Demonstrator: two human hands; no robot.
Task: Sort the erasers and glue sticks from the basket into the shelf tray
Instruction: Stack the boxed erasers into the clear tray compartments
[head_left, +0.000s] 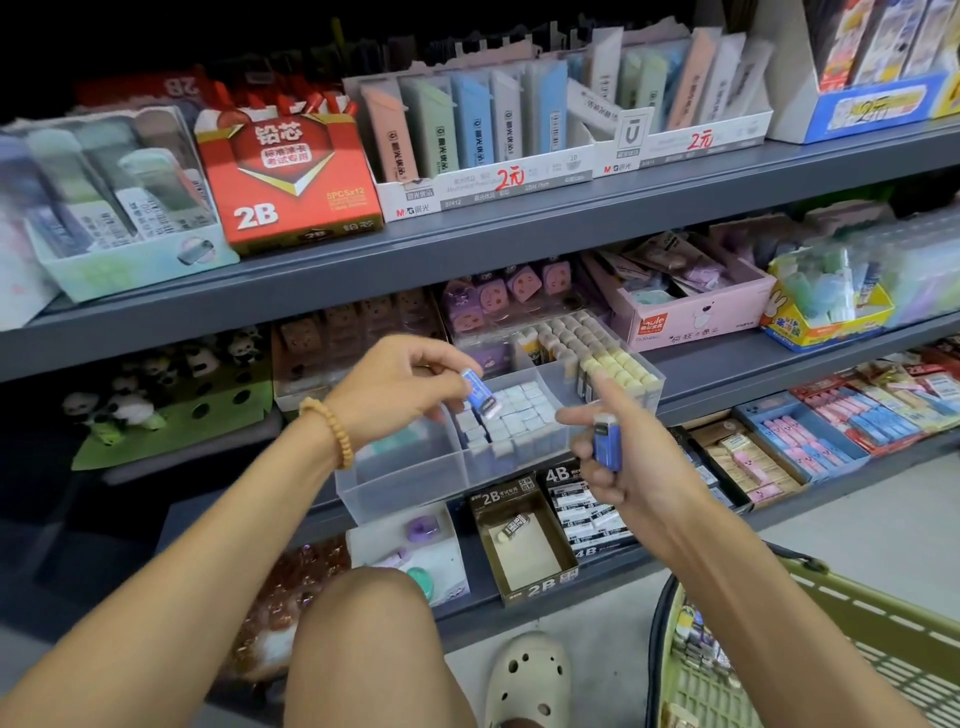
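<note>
Left to right. Left hand (400, 387), beaded bracelet (328, 432) on the wrist, pinching a small blue-sleeved eraser with a white end (479, 393) at the fingertips, tilted, just above the middle compartment of the clear plastic shelf tray (415, 483). Below it, rows of white-topped erasers (511, 415) packed upright, nearly filling that compartment. Right of those, a further compartment lined with pale yellow and grey-white capped sticks (605, 358), probably the glue sticks. Right hand (623, 457) gripping a second blue-sleeved eraser (607, 441) between thumb and curled fingers, index finger out straight toward the tray. Far lower right, olive-green plastic shopping basket (810, 639) on the floor, more small packets inside.

Risks, as a judgement: a tilted eraser pressed into a tight row likely to jam, tip a neighbour or sit proud of the rest; a loose fingertip pinch liable to drop it into the leftmost compartment instead, where pale teal items lie. Tray overhanging the shelf edge, so a firm downward push at the front could rock it. With both hands loaded, no free hand to steady anything.

Hard to make out: leftmost compartment contents, blurred behind frosted plastic and the left wrist. Remaining free slots hidden by the left-hand fingers. Basket cut off by the frame and crossed by the right forearm; erasers or glue sticks left inside impossible to tell apart. Labels on both held erasers too small to read.
</note>
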